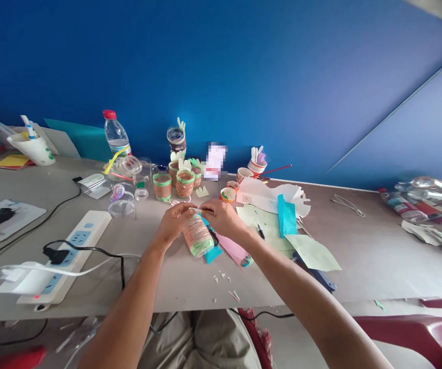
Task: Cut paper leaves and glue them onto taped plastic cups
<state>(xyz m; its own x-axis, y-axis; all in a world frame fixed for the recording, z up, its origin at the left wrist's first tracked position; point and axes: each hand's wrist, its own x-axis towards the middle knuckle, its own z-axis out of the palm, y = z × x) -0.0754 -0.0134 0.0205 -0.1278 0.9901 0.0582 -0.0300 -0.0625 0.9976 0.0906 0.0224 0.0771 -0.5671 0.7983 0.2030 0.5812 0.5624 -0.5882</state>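
Above the middle of the table my left hand (175, 221) and my right hand (223, 218) meet with bent fingers. A small white piece (196, 210) shows between their fingertips; its kind is too small to make out. Just below them a clear cup wrapped in pinkish-brown and green strips (197, 237) lies tilted, its green-banded end toward me. Blue paper (213, 254) and a pink paper piece (233, 249) lie beside it. Similar wrapped cups (162, 187) stand behind my hands, some with pale paper shapes on their rims.
A white power strip (77, 256) with plugs and cables lies left. Behind stand a red-capped bottle (116, 133) and clear plastic cups (121, 204). Right are white paper (270, 197), a pale green sheet (313, 251) and a black pen (261, 231). Paper scraps (223, 277) lie near the front edge.
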